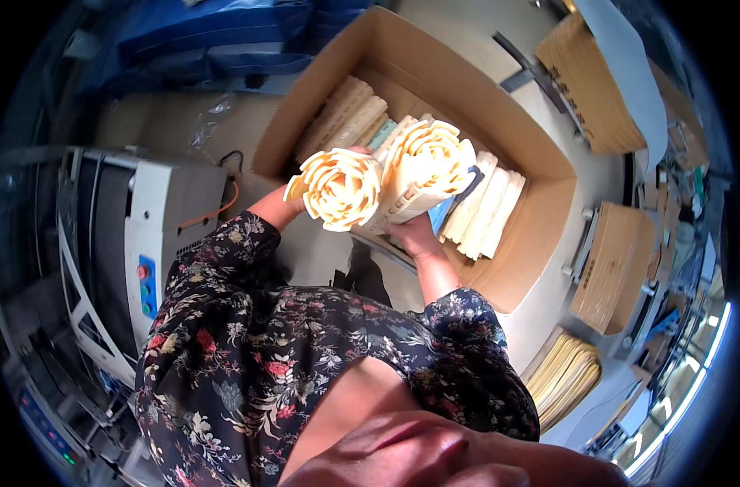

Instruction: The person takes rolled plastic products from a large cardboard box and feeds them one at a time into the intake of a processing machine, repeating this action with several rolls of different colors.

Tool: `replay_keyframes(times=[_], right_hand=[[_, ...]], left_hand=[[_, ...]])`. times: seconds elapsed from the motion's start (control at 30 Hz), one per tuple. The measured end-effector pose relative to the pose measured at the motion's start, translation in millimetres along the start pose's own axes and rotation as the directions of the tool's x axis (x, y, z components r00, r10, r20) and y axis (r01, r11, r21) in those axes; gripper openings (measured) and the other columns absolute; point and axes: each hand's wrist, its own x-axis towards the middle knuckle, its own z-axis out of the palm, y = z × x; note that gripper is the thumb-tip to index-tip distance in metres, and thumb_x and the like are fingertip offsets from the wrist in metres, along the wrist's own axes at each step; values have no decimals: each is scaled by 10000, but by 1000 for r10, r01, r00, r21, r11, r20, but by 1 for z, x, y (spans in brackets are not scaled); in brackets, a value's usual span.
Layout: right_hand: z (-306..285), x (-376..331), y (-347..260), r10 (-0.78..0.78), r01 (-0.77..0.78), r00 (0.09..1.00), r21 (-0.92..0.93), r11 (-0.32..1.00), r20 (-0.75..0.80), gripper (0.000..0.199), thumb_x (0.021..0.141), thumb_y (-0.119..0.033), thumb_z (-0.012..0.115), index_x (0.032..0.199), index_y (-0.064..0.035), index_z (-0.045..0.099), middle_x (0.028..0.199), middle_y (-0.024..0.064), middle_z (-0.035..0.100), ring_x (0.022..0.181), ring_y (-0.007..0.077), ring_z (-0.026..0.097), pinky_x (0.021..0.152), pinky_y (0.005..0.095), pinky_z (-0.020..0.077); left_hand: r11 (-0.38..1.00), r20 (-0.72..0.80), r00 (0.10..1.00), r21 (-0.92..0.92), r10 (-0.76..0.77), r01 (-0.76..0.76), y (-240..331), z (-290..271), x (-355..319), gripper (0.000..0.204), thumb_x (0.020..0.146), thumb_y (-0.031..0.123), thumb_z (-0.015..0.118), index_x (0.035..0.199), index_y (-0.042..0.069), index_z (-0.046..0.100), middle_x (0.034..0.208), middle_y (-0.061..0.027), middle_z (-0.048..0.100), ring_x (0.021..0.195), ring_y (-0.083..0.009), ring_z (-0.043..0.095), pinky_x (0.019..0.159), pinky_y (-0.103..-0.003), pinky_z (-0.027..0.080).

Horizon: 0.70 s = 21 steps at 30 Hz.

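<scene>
Two cream-coloured rolled bundles of layered strips are held up side by side over the near edge of a large cardboard box (540, 134), their layered ends looking like rosettes. My left hand (295, 200) is closed round the left bundle (337, 191), which hides most of its fingers. Wrapped on the lower side of the right bundle (431, 162) is my right hand (413, 234). The two bundles touch or nearly touch each other. Similar cream bundles (487, 207) lie in the box, to the right and to the left of the held pair.
To the left stands a grey-white machine cabinet (171, 211) with coloured push buttons (146, 284). Stacked cardboard (585, 81) and another carton (609, 260) are on the right. A pile of yellowish sheets (566, 377) sits at lower right. Blue sheeting (207, 36) covers something beyond.
</scene>
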Motion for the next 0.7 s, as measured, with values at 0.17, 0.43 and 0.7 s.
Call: replay_keyframes(times=[0.17,0.43,0.7], right_hand=[[86,-16,-7,-207,223,964,-84,971,168,660,755,-87,782,1330,-20,464,1241,62,565,1135,168,531,985,359,433],[145,-7,-39,-501,527,815,-15,850,291,584,736,-184,797,1228,2,542,1121,98,644,1028,223,613,918,355,482],[151,14,8,-94,472,789,-501,725,608,714,749,-451,736,1202,51,504,1100,229,628,1031,408,601,872,397,501]], left_hand=[[13,521,731,810,440,-586,45,12,-104,669,821,235,749,1383,76,423,1370,-96,485,1278,-199,456,1064,-328,378],[453,-61,855,866,516,-212,69,31,-143,546,731,108,748,1219,-27,544,1138,-100,642,987,-159,624,867,-324,504],[828,-590,647,549,482,-117,9,-55,-188,472,921,332,570,1245,-10,534,976,-128,663,781,-190,671,641,-306,552]])
